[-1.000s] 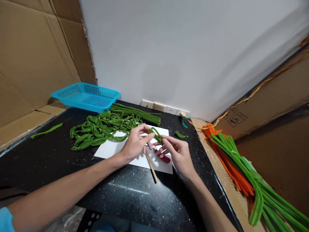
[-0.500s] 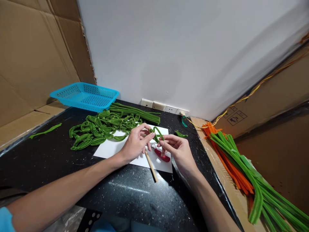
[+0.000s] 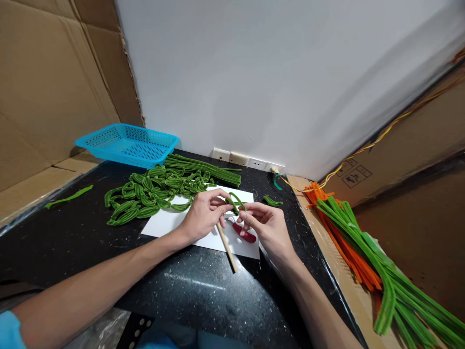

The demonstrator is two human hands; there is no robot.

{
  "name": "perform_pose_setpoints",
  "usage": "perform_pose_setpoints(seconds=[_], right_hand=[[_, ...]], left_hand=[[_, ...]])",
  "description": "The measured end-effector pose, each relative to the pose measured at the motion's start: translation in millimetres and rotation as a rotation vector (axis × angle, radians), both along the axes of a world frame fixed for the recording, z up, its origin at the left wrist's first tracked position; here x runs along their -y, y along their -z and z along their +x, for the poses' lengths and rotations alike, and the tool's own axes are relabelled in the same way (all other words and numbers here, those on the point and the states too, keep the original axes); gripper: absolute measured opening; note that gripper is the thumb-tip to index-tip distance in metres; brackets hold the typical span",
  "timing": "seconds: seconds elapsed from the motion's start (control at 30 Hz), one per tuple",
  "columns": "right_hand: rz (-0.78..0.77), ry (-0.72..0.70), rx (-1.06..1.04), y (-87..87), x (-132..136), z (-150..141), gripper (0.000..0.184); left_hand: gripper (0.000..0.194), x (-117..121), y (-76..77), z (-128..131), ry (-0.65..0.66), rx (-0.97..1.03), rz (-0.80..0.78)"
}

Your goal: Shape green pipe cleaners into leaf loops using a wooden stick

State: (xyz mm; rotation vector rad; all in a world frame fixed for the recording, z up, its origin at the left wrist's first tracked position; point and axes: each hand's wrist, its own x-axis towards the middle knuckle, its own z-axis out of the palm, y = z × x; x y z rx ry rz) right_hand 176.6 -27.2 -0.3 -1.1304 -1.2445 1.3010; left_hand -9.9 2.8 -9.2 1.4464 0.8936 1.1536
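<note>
A green pipe cleaner (image 3: 237, 198), bent into a loop, is pinched between both hands above a white sheet of paper (image 3: 160, 227). My left hand (image 3: 204, 213) grips its left side with thumb and fingers. On the other side, my right hand (image 3: 268, 226) holds the lower right of the loop at the fingertips. Beneath the hands lie red-handled scissors (image 3: 245, 233), their blades partly hidden, and a thin wooden stick (image 3: 227, 248) whose upper end is covered by my left hand. Left of the paper spreads a pile of leaf-shaped green pipe cleaner pieces (image 3: 147, 194).
A blue plastic basket (image 3: 127, 151) stands at the back left. Straight green pipe cleaners (image 3: 207, 170) lie along the wall, below power sockets (image 3: 239, 159). One green piece (image 3: 272, 201) sits right of the paper. Orange strips (image 3: 358, 261) and green strips (image 3: 390, 276) rest on cardboard at right.
The loop between my fingers has tilted and sunk slightly lower. My left fingers have shifted a little on it; the surrounding things stay put.
</note>
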Motion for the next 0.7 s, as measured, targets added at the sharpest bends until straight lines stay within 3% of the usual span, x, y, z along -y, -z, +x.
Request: perform_pose_setpoints(seconds=[0.13,0.4,0.7], right_hand=[[0.039,0.025,-0.001,1.6,-3.0,0.9,0.036],[0.063,0.019,0.035,1.8,-4.4,2.3,0.033],[0.134,-0.022,-0.114,2.4,-2.9,1.6,0.039]], left_hand=[[0.016,-0.1,1.3,1.4,0.035,-0.006,0.037],[0.034,2.3,1.0,4.1,0.002,0.075,-0.071],[0.053,3.4,1.3,4.2,-0.006,0.078,-0.06]])
